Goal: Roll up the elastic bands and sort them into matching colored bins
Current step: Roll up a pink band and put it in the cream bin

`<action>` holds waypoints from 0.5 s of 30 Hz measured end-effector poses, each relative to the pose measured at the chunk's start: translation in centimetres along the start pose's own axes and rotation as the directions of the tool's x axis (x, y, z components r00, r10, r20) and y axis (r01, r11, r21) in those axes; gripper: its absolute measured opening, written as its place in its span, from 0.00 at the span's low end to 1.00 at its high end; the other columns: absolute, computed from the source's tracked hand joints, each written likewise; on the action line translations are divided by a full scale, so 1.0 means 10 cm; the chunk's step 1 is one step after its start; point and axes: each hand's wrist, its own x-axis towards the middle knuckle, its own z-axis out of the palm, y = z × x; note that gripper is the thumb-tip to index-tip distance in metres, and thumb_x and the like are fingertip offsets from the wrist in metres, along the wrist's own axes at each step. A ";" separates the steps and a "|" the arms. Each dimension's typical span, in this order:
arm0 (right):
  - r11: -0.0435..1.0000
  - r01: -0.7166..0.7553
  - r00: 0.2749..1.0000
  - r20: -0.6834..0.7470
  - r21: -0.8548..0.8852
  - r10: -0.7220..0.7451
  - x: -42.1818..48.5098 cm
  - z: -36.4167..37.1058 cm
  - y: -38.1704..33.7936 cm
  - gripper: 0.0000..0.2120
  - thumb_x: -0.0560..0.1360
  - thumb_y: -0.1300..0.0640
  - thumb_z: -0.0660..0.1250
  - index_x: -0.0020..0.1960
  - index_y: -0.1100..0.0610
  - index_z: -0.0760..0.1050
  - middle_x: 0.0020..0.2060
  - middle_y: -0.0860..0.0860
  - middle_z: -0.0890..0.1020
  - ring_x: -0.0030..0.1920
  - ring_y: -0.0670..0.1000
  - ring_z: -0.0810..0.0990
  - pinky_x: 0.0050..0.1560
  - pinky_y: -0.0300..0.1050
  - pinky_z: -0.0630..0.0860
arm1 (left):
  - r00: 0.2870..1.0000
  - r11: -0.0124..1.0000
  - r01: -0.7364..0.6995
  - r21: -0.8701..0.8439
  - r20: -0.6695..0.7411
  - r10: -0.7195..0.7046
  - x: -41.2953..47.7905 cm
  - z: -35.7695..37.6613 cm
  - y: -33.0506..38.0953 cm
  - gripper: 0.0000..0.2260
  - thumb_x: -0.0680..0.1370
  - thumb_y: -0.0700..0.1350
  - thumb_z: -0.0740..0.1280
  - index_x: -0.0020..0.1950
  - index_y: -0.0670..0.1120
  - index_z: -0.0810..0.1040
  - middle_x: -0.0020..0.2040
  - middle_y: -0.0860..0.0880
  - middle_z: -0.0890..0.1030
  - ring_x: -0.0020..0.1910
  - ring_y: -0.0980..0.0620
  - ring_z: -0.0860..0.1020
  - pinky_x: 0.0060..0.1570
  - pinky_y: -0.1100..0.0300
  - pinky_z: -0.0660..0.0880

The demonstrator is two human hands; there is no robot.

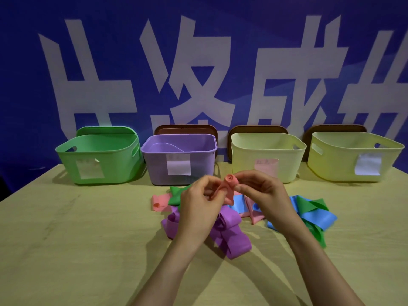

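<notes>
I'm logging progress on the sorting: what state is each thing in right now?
pink band, partly rolled, pinched by left hand and right hand
purple band, unrolled
blue band, unrolled
green band, unrolled
green bin, open
purple bin, open
left yellow bin, open
right yellow bin, open

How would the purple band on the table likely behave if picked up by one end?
The purple band would probably droop limply: it lies in loose folds and loops on the table. It looks thin, so likely light. Its curled ends suggest it may recoil rather than hang straight.
</notes>
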 end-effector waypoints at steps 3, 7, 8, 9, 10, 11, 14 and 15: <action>1.000 0.017 1.000 -0.002 0.009 -0.017 0.01 0.01 0.00 0.11 0.71 0.72 0.69 0.49 0.60 0.79 0.43 0.48 0.85 0.47 0.46 0.84 0.49 0.36 0.77 | 0.998 0.996 -0.059 0.061 0.004 0.059 -0.01 -0.02 0.02 0.05 0.73 0.36 0.71 0.42 0.45 0.81 0.34 0.51 0.83 0.34 0.60 0.81 0.37 0.71 0.73; 0.998 0.062 0.998 -0.032 0.028 -0.061 0.03 0.04 0.00 0.10 0.68 0.69 0.72 0.46 0.60 0.78 0.41 0.50 0.84 0.45 0.47 0.83 0.49 0.37 0.77 | 0.985 0.976 -0.161 0.145 -0.038 0.168 -0.02 -0.01 -0.02 0.08 0.72 0.35 0.71 0.42 0.48 0.81 0.36 0.54 0.79 0.38 0.57 0.79 0.39 0.67 0.74; 0.997 0.073 0.997 -0.040 0.031 -0.072 0.03 0.05 -0.01 0.09 0.66 0.67 0.73 0.45 0.60 0.78 0.41 0.51 0.84 0.46 0.48 0.83 0.49 0.37 0.78 | 0.979 0.965 -0.189 0.180 -0.044 0.200 -0.02 0.00 -0.03 0.08 0.72 0.34 0.71 0.42 0.48 0.81 0.36 0.55 0.79 0.39 0.58 0.78 0.39 0.68 0.73; 0.996 0.084 0.996 -0.046 0.029 -0.082 0.03 0.05 0.00 0.09 0.65 0.64 0.73 0.45 0.60 0.78 0.41 0.51 0.83 0.46 0.49 0.83 0.50 0.39 0.78 | 0.971 0.951 -0.220 0.218 -0.046 0.235 -0.02 0.00 -0.03 0.08 0.72 0.34 0.71 0.42 0.47 0.81 0.37 0.56 0.78 0.40 0.60 0.76 0.39 0.71 0.72; 0.995 0.094 0.994 -0.050 0.023 -0.092 0.03 0.05 0.00 0.09 0.65 0.63 0.73 0.45 0.60 0.77 0.41 0.52 0.83 0.46 0.50 0.83 0.51 0.40 0.78 | 0.961 0.933 -0.253 0.256 -0.049 0.274 -0.02 0.00 -0.04 0.07 0.71 0.34 0.71 0.42 0.47 0.81 0.37 0.56 0.78 0.40 0.61 0.76 0.39 0.73 0.70; 0.994 0.104 0.993 -0.054 0.010 -0.104 0.03 0.05 0.01 0.09 0.66 0.64 0.74 0.44 0.60 0.77 0.41 0.52 0.82 0.46 0.50 0.82 0.52 0.41 0.78 | 0.949 0.915 -0.283 0.289 -0.052 0.310 -0.01 0.00 -0.03 0.07 0.71 0.34 0.72 0.42 0.46 0.81 0.37 0.55 0.78 0.40 0.61 0.75 0.39 0.75 0.68; 0.986 0.146 0.985 -0.078 -0.078 -0.152 0.02 0.08 0.04 0.10 0.68 0.66 0.74 0.44 0.59 0.75 0.41 0.51 0.81 0.45 0.51 0.81 0.53 0.43 0.78 | 0.922 0.870 -0.348 0.348 -0.038 0.385 -0.01 0.00 -0.03 0.06 0.71 0.34 0.72 0.44 0.44 0.82 0.39 0.53 0.79 0.40 0.60 0.74 0.40 0.76 0.67; 0.980 0.159 0.981 -0.089 -0.124 -0.170 0.02 0.10 0.05 0.10 0.68 0.65 0.74 0.45 0.57 0.75 0.41 0.49 0.81 0.45 0.51 0.81 0.52 0.43 0.79 | 0.918 0.860 -0.361 0.360 -0.027 0.396 -0.01 0.00 -0.03 0.07 0.71 0.34 0.72 0.46 0.44 0.82 0.40 0.52 0.79 0.40 0.59 0.74 0.40 0.76 0.67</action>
